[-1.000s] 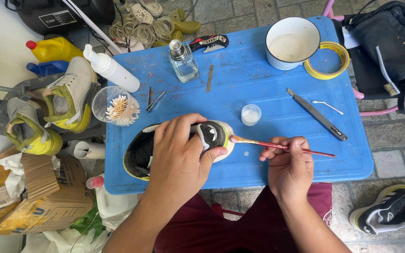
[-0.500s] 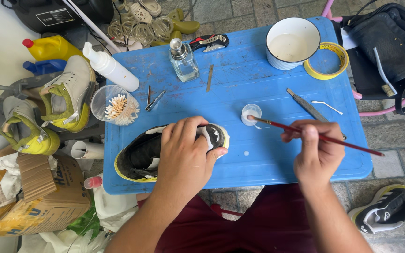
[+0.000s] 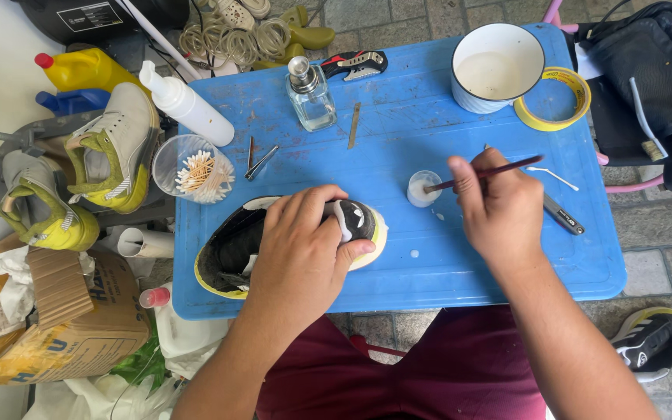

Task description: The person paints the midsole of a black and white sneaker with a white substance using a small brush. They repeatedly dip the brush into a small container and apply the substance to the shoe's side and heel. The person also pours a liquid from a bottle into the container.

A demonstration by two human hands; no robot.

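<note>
— Black, soft-looking upper, pale rounded toe with a yellow edge: that's the shoe (image 3: 293,245). It lies on its side on the scuffed blue plastic bench (image 3: 460,264), under the left hand (image 3: 305,253), whose grip is wrapped over it, fingers pressed down across the top.

— And the right hand (image 3: 499,206)?

— Its grip pinches a thin, dark red brush (image 3: 484,173). The bristle end sits in a small round white cup (image 3: 423,189), just beyond the shoe's toe.

— Different from half a second ago?

— Yes. Then the brush tip hung just at the cup's edge and the handle trailed out past the hand toward the bench's side; now the tip is down in the cup and the hand has come in closer. The shoe and the left hand have barely shifted.

— What lies around?

— Past the right hand's knuckles, a white enamel mug (image 3: 498,66) and a ring of yellow tape (image 3: 555,99). A slim metal tool (image 3: 563,215) is partly hidden under that hand. Beyond the left hand's fingers stand a clear cup of cotton swabs (image 3: 193,169), tweezers (image 3: 257,159), a glass bottle (image 3: 310,97) and a white squeeze bottle (image 3: 184,105).
</note>
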